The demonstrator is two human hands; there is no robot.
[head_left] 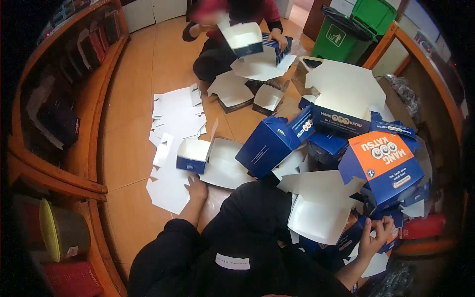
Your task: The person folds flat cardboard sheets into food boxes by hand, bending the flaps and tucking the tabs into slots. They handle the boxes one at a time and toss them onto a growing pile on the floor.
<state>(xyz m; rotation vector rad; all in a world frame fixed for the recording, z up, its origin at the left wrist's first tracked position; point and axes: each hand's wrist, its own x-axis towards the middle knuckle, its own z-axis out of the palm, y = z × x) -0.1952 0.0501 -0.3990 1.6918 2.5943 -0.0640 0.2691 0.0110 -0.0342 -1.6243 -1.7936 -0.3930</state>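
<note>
Hands first: L hand (197, 188) lies flat, palm down, fingers spread on the near edge of the flat white blanks (170, 193) on the floor (133, 148), left of the person's knee. It's pressing, not closed round anything. Half-formed blue box (193, 155) sits just beyond the fingertips, i.e. straight far from the L hand, open top up, white inside showing, one tall flap standing on its right side. It rests on the same spread of blanks w/ a bigger white sheet (225, 168) to its right. Blanks run in a loose strip, long axis near-to-far. R hand (376, 238) is well apart at near right, fingers spread & loose, tips touching the low edge of the box heap (341, 143); no clamp visible, tho what's under the palm is hidden. Just left of it lies an open white-lined carton (319, 218); farther up the pile, the orange-topped box (388, 163) sits tilted. So L hand is much nearer the small box & blanks, R hand nearer the heap, w/ the dark lap btwn. Large blue box (269, 143) lies on its side btwn the two groups, long axis slanting near-left to far-right. Far side: another person's hand (280, 39) on a blue box, green bin (356, 24) far right, wooden shelf (94, 99) along the left.
</note>
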